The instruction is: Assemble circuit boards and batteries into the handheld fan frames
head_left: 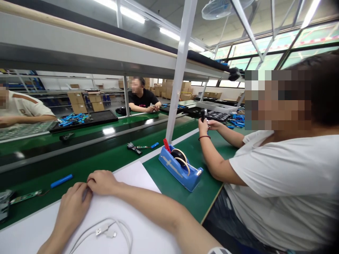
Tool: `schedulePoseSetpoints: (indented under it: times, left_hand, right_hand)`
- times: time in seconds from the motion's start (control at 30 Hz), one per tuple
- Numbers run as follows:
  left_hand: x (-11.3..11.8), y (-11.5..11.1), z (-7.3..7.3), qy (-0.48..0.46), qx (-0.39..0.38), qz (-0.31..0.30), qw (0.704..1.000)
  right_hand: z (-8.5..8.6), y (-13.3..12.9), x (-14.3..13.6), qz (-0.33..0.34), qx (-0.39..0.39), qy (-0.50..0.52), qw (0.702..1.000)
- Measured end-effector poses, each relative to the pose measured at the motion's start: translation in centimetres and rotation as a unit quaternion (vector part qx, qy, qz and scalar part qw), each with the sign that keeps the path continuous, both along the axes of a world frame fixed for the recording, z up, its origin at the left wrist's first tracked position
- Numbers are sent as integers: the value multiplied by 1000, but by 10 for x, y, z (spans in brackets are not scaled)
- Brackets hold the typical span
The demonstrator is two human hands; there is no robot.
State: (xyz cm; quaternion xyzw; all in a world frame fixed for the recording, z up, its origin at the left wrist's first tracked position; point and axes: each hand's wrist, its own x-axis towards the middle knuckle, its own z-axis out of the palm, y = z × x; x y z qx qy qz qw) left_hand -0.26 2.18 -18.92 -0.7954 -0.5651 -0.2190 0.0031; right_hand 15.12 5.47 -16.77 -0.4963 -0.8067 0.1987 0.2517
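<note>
My left hand (75,201) and my right hand (103,182) meet at the far edge of a white sheet (148,218). The fingers of both are bent and closed together, with the right fingertips against the left hand by its thumb and forefinger. Whatever may lie between them is hidden. A white USB cable (102,230) lies coiled on the sheet beneath my forearms. Just beyond my left hand rests a blue cylindrical cell (61,181), wired to a small green circuit board (26,196) and a grey-black housing (5,204) at the left edge.
A blue tape dispenser (176,167) stands right of the sheet. Another housing with board and cell (135,148) lies ahead on the dark conveyor strip. A black tray (106,118) bears blue cells. Beside me on the right, a co-worker (286,169) handles a small black part. A white post (178,81) rises ahead.
</note>
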Motion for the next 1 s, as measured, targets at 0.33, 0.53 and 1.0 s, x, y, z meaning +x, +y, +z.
schedulePoseSetpoints:
  times: [0.33,0.53,1.0]
  left_hand:
    - [3,-6,5,-14,-20,8,1000]
    - [1,-1,0,-31,-42,13,999]
    - [-14,20,-29,-64,1,35,997]
  right_hand:
    - [-2,1,0,0,6,5,1000]
    - [2,2,-3,0,-2,-26,1000]
    - [-1,-1,-7,11,59,-123,991]
